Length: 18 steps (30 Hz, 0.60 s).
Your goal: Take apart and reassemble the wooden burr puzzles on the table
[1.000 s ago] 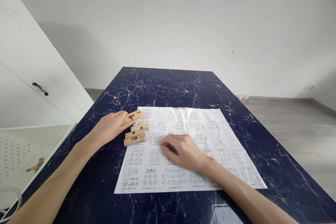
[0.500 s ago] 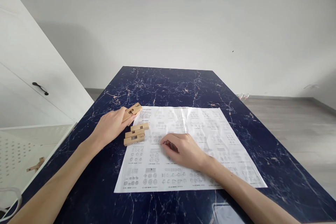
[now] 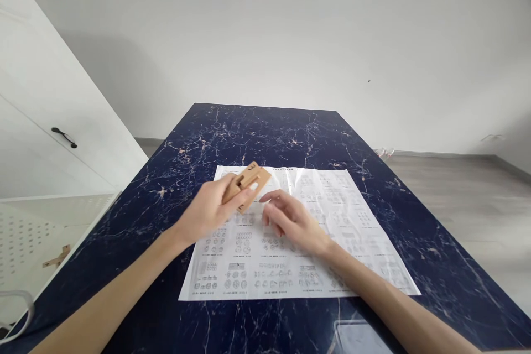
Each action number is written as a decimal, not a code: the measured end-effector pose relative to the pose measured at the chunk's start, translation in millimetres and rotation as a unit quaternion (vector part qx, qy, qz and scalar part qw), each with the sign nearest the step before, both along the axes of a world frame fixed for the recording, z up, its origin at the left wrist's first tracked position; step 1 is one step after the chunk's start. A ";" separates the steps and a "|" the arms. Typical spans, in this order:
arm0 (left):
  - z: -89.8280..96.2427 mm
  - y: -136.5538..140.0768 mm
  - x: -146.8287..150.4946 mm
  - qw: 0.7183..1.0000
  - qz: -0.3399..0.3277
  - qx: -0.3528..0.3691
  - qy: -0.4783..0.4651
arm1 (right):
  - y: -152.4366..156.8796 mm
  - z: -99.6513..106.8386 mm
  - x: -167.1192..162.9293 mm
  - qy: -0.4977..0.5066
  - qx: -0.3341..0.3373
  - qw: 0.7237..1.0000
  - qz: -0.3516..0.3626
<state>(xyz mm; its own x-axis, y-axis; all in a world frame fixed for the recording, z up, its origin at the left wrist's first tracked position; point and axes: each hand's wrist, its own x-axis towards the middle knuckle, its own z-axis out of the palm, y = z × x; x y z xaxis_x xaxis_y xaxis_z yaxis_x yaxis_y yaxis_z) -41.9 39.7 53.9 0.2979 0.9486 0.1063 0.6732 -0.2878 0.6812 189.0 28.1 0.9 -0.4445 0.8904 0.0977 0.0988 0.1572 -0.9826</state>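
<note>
Several notched wooden puzzle pieces (image 3: 251,176) are bunched together in my left hand (image 3: 207,207), some with dark marks on their ends. Thumb and fingers wrap round the bundle, hiding part of it. It is held above the upper left part of a printed paper sheet (image 3: 352,193) with rows of small diagrams. My right hand (image 3: 296,225) is just right of the pieces, over the middle of the sheet. Its fingers are bent and loosely apart, with nothing visible in them.
The sheet lies on a dark blue marbled table (image 3: 257,133). A clear-looking flat object (image 3: 359,334) is at the near edge. To the left, another notched wooden piece (image 3: 57,259) sits on a perforated white surface (image 3: 25,232), beside a white cabinet (image 3: 37,83).
My left hand has gathered the wooden pieces from the sheet's left side and carried them right. My right hand has lifted slightly and its fingers have loosened.
</note>
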 end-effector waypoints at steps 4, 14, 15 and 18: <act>-9.3 -6.8 38.5 0.998 -0.046 -0.032 -0.033 | 9.6 0.9 7.6 0.082 -0.030 0.994 -0.063; -47.1 -7.1 59.4 0.981 -0.079 0.076 0.163 | 40.8 -8.4 32.3 0.126 -0.068 0.930 -0.338; -50.1 -8.2 58.1 0.973 -0.089 0.097 0.191 | 42.3 -7.9 34.0 0.132 -0.073 0.926 -0.345; -56.3 -11.9 55.3 0.960 -0.112 0.142 0.215 | 43.3 -5.6 35.2 0.139 -0.081 0.921 -0.354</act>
<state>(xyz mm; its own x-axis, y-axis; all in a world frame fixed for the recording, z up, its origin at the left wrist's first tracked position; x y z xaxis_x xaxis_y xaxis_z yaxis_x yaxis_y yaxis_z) 13.4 27.7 -2.4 0.5648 0.8071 0.1722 0.7742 -0.5904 0.2279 224.2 71.3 -4.6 0.2765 0.9602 -0.0393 -0.1387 -0.0006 -0.9903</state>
